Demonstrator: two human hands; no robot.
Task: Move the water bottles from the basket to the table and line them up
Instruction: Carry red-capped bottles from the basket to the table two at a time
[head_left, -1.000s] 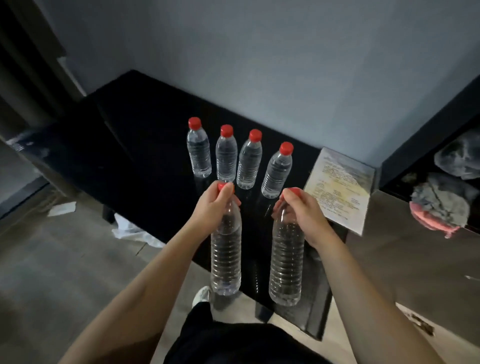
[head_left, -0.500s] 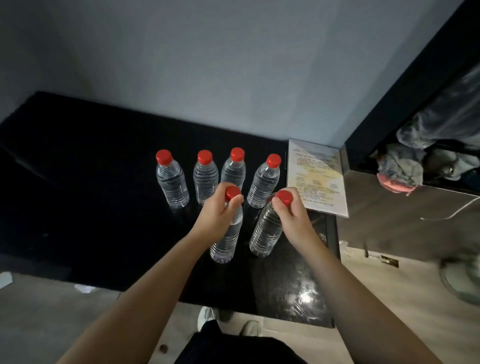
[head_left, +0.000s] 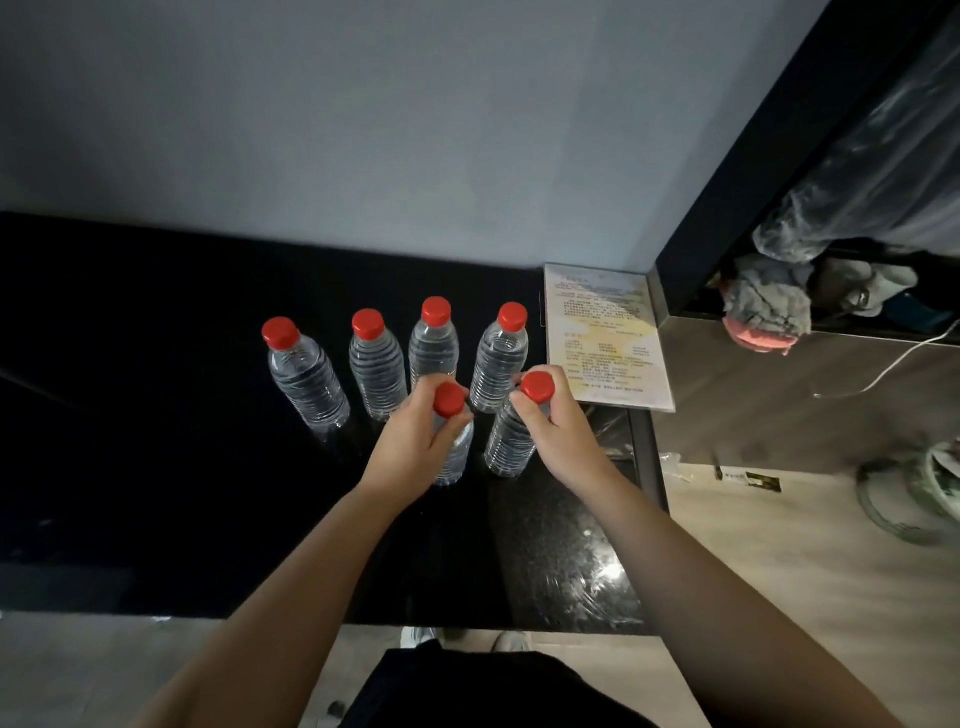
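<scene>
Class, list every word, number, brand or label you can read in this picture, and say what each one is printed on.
Printed sheet beside the bottles: many rows of text, too small and blurred to read.
Water bottles: no label or brand shows; the red caps look plain.
Small wrapper on the floor: some print, unreadable.
Nothing here can be quoted.

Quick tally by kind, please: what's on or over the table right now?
Free-standing water bottles: 4
Held water bottles: 2, one gripped in the left hand, one in the right hand
Printed sheet: 1
Total: 7
</scene>
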